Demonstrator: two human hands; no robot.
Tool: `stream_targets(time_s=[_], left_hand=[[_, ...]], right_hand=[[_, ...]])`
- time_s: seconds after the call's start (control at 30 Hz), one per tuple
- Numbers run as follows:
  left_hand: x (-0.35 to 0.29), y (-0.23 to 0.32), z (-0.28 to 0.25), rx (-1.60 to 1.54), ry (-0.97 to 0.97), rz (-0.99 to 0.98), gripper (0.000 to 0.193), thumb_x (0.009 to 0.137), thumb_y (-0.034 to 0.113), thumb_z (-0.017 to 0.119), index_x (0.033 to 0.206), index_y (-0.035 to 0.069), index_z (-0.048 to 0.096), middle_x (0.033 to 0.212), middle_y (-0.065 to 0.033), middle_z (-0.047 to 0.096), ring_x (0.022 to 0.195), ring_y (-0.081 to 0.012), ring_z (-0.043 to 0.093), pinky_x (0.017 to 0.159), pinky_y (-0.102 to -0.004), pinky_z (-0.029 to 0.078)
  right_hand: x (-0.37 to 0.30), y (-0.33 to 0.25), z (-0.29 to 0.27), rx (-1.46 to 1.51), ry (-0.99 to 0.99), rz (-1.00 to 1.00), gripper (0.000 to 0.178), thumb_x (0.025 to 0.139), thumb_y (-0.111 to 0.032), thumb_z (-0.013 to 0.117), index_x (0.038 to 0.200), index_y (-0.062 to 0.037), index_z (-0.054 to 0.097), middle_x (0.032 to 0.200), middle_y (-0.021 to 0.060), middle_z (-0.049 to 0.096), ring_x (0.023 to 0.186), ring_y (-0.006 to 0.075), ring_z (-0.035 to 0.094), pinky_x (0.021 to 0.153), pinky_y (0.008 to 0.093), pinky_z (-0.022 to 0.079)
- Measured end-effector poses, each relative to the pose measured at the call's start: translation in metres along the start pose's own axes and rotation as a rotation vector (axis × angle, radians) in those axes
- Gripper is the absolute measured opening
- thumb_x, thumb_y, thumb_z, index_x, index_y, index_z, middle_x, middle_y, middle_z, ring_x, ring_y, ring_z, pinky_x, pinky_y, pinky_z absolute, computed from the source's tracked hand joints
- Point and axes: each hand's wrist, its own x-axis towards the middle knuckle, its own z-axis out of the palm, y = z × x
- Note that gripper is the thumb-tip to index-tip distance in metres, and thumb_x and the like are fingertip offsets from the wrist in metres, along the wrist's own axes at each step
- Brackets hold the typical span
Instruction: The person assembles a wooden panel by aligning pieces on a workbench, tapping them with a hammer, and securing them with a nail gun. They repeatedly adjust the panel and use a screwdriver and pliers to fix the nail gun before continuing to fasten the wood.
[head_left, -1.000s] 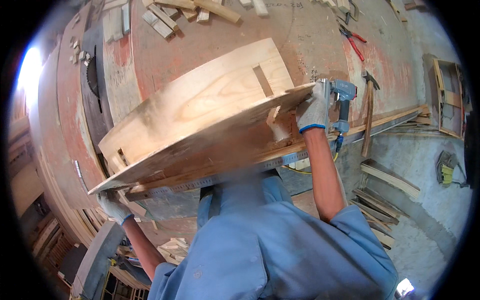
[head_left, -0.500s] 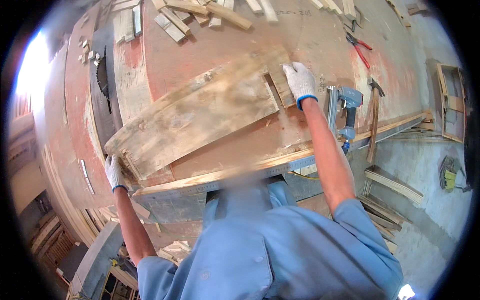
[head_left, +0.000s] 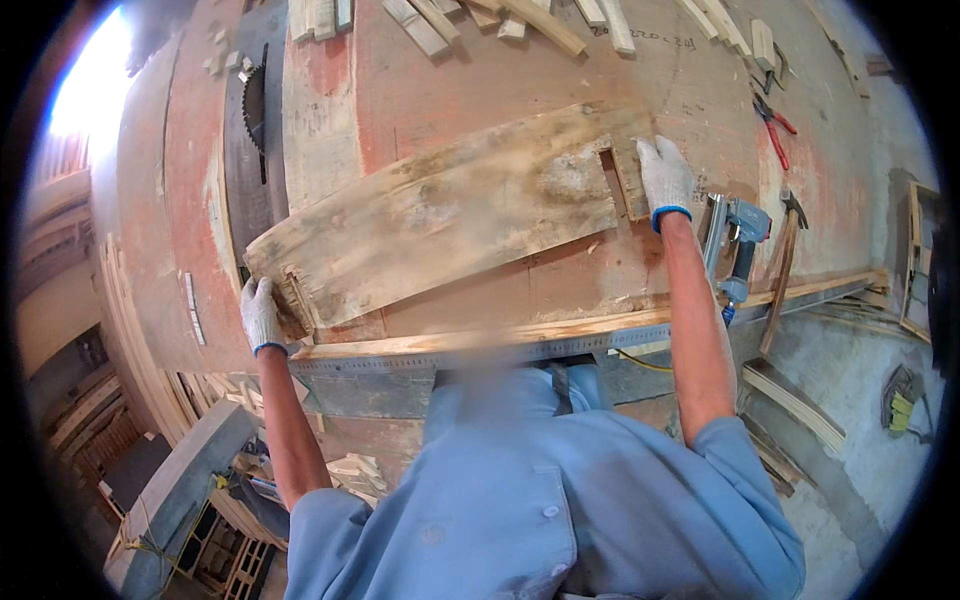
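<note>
A long, rough wooden panel [head_left: 430,225] lies slanted across the worktable in front of me, its right end farther away. It is built of boards with stained, patchy faces, and a narrow gap shows near its right end. My left hand [head_left: 262,315], in a white glove with a blue cuff, is closed on the near left end, beside a short crosspiece [head_left: 297,300]. At the far right end my right hand [head_left: 665,178], gloved alike, grips the edge; its fingertips are partly hidden. A grey-blue nail gun [head_left: 742,250] lies right of that hand.
A hammer [head_left: 783,270] and red-handled pliers [head_left: 775,135] lie at the right. A toothed saw blade [head_left: 255,110] stands out of the table [head_left: 440,100] at left. Loose wood strips [head_left: 420,28] lie along the back. A metal ruler [head_left: 480,352] runs along the front edge.
The view has turned, so the scene sits farther right. The panel has shifted slightly rightward toward the nail gun, with both my hands still on its ends.
</note>
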Motion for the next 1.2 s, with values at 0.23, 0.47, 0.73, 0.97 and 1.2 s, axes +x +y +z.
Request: stream_targets(time_s=[0.23,0.47,0.73,0.97,1.2], left_hand=[[0.014,-0.023,-0.004,-0.529,0.039,-0.401,0.033,0.100,0.033,0.064,0.112,0.004,0.072,0.107,-0.0043,0.072,0.093,-0.0179,0.066,0.088,-0.0347,0.052],[-0.004,0.022,0.018,-0.728,0.047,-0.267,0.035,0.102,0.034,0.060,0.120,0.005,0.070,0.114,-0.0059,0.073,0.102,-0.0215,0.070,0.091,-0.0371,0.055],[0.023,0.070,-0.021,-0.996,0.249,0.083,0.044,0.106,0.034,0.045,0.125,0.002,0.067,0.121,-0.0112,0.071,0.113,-0.0283,0.065,0.105,-0.0449,0.050],[0.035,0.073,-0.055,-1.094,-0.060,0.163,0.055,0.108,0.045,0.044,0.096,0.003,0.077,0.132,-0.0231,0.069,0.132,-0.0398,0.058,0.117,-0.0544,0.040],[0.042,0.006,-0.033,-0.730,-0.066,-0.089,0.041,0.105,0.034,0.059,0.129,0.001,0.065,0.137,-0.0170,0.067,0.129,-0.0284,0.062,0.112,-0.0416,0.045]], right_hand=[[0.007,-0.006,-0.002,0.063,0.012,0.042,0.050,0.093,-0.049,0.065,0.111,-0.0030,0.074,0.110,0.0237,0.073,0.108,0.0426,0.068,0.094,0.0485,0.052],[0.022,-0.005,-0.011,-0.189,-0.092,-0.033,0.052,0.100,-0.044,0.058,0.111,0.0045,0.073,0.115,0.0270,0.072,0.112,0.0369,0.069,0.097,0.0427,0.051],[0.033,-0.025,-0.052,1.090,0.172,0.322,0.045,0.105,-0.043,0.052,0.114,-0.0040,0.073,0.114,0.0117,0.073,0.109,0.0285,0.066,0.096,0.0412,0.050],[0.037,0.031,-0.100,1.358,0.001,0.322,0.059,0.108,-0.051,0.047,0.120,0.0022,0.067,0.119,0.0168,0.071,0.114,0.0285,0.065,0.102,0.0424,0.050],[0.001,0.076,-0.081,1.044,-0.123,0.427,0.051,0.107,-0.045,0.051,0.137,-0.0039,0.060,0.132,0.0144,0.068,0.120,0.0255,0.064,0.104,0.0403,0.048]])
